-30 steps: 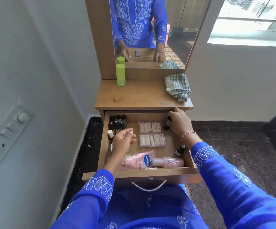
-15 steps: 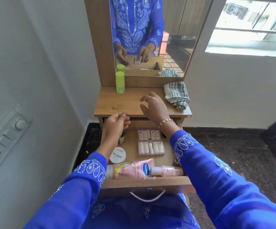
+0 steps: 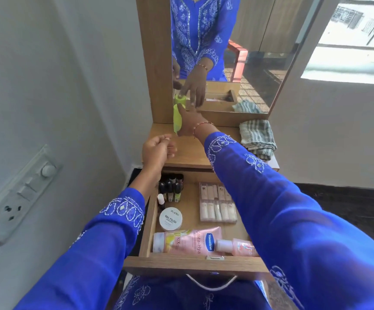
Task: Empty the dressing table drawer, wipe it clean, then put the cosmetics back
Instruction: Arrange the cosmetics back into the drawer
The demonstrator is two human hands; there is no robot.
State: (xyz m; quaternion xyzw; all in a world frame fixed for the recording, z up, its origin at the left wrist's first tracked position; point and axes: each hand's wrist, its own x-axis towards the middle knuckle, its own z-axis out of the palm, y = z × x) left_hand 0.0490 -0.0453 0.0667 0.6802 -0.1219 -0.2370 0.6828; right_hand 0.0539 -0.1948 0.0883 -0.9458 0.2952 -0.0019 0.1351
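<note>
The dressing table drawer (image 3: 195,264) is pulled out. Inside lie several nail polish bottles (image 3: 171,186), a round white nail polish jar (image 3: 170,219), a clear case of small tubes (image 3: 217,203), a pink Vaseline tube (image 3: 188,241) and a small pink bottle (image 3: 237,247). My right hand (image 3: 189,123) reaches to the back of the table top, against a green bottle (image 3: 177,119) at the mirror; its fingers are hidden from me. My left hand (image 3: 158,151) hovers over the table top's front edge with fingers pinched together; whether they hold anything is hidden.
A folded striped cloth (image 3: 257,137) lies on the right of the wooden table top (image 3: 190,155). The mirror (image 3: 237,52) rises behind it. A switch panel (image 3: 18,193) sits on the left wall, close to the drawer. Dark floor lies to the right.
My right hand left the drawer's back right corner, crossed the table top and reached the green bottle at the mirror. My left hand rose from the drawer to above the table top.
</note>
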